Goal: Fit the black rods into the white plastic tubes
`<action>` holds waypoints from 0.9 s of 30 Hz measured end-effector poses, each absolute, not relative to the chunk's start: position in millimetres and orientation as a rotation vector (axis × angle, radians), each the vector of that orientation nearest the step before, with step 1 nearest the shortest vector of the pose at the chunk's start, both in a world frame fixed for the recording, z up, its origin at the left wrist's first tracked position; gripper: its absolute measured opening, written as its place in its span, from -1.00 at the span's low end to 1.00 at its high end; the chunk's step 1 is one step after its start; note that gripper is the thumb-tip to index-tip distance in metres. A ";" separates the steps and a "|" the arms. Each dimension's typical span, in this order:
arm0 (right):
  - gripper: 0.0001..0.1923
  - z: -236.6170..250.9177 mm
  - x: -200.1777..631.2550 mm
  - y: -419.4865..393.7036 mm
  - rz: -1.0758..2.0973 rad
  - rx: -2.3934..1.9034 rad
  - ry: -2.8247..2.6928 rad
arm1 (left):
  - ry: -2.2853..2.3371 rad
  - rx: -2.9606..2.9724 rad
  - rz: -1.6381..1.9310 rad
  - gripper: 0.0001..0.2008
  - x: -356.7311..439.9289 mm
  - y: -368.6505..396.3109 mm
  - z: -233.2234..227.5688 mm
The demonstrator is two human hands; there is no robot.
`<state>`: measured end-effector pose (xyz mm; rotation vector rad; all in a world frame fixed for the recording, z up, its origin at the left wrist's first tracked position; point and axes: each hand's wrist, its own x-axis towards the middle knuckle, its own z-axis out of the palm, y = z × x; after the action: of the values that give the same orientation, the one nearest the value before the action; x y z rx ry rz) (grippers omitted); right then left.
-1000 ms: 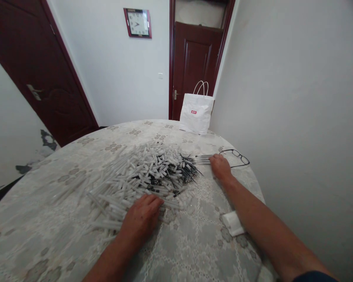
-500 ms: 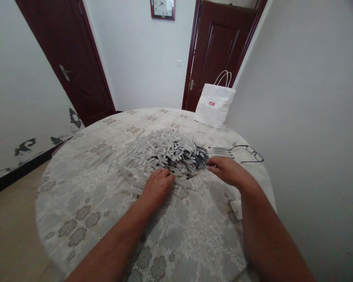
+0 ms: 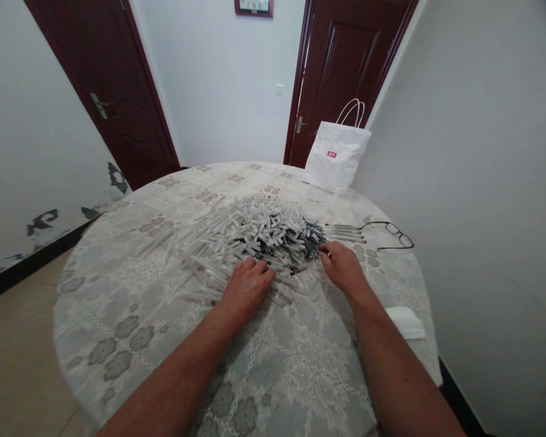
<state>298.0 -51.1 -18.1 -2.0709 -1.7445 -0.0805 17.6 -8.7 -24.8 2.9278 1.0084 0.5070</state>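
White tubes [image 3: 255, 226] lie heaped around the middle of the tabletop [image 3: 300, 346], with slim dark rods [image 3: 316, 240] on the heap's right. The left hand [image 3: 249, 280] curls at its near side; the right hand [image 3: 341, 262] bends its fingers beside the rods. Whether either grips anything, I cannot tell. Eyeglasses [image 3: 399, 234] lie by the tabletop's right edge, a white bag [image 3: 337, 158] stands at its far edge.

Soft, rather dim light falls evenly, cool and brightest on the back wall [image 3: 209, 79], greyer on the right wall [image 3: 473, 152]. A blurry-edged shadow lies on the bench [image 3: 309, 364] beside the left arm [image 3: 186, 358]. Fine detail in the pile [image 3: 250, 227] smears. Wide-angle distortion tilts the doors [image 3: 91, 48]; the top right corner darkens.
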 end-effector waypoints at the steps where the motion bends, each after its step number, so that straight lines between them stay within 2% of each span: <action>1: -0.78 -19.6 298.6 -50.6 -0.079 -2.077 -1.735 | 1.006 2.919 0.518 -0.87 17.7 -8.7 -24.9; 7: -0.78 -23.7 294.5 -49.6 -0.069 -2.116 -1.725 | 1.026 2.934 0.609 -0.85 19.6 -10.6 -16.7; 14: -0.74 -30.7 309.5 -48.0 -0.158 -2.245 -1.555 | 0.999 2.489 1.028 -0.82 16.8 -12.3 -8.7; 18: -0.74 -36.2 316.0 -45.4 -0.116 -2.287 -1.521 | 1.023 2.068 1.009 -0.79 16.2 -14.2 -1.1; 27: -0.77 -40.3 307.4 -39.3 -0.100 -2.233 -1.524 | 0.696 1.143 0.923 -0.75 21.9 -13.3 4.0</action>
<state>307.4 -39.3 -40.3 -2.2327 -1.5244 -0.0996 21.9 -13.3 4.0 1.1427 0.6964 0.9233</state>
